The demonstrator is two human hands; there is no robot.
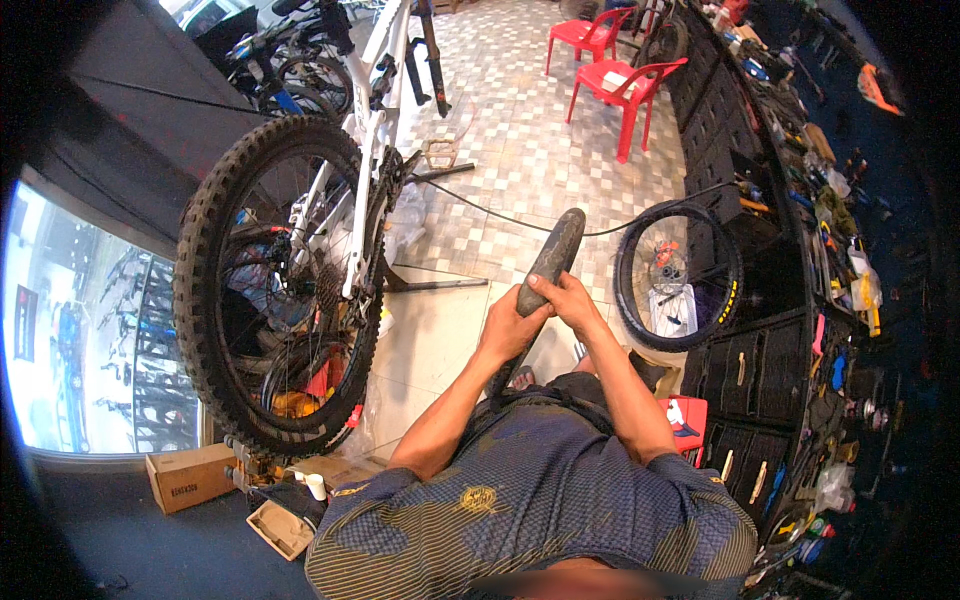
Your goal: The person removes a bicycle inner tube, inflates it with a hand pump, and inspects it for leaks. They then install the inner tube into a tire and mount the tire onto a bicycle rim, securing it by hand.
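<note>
Two bare hands close around a black rubber bicycle tyre

Head view: the black rubber bicycle tyre (563, 240), seen nearly edge-on, stands before the person's torso above the pale tiled floor (500, 130), its lower part partly hidden between the forearms. The left hand (512, 322) and right hand (570, 300) grip it side by side, right thumb on top. Whether a rim sits inside cannot be told.

Good handling here probably means even pressure from both palms, wrists straight and the tyre's plane kept from twisting; short shifts of grip should suit its curve.

Containers: a closed brown cardboard box (192, 478) is at the floor's near left, close to a shallow tan moulded tray (272, 528). By the right forearm is a bright red box (684, 415), its inside hidden, just beside the front edge of the black counter with drawers (715, 375). Near that edge, a white rectangular bin (661, 300) shows through a black spoked wheel (621, 275); its contents are unclear.
</note>
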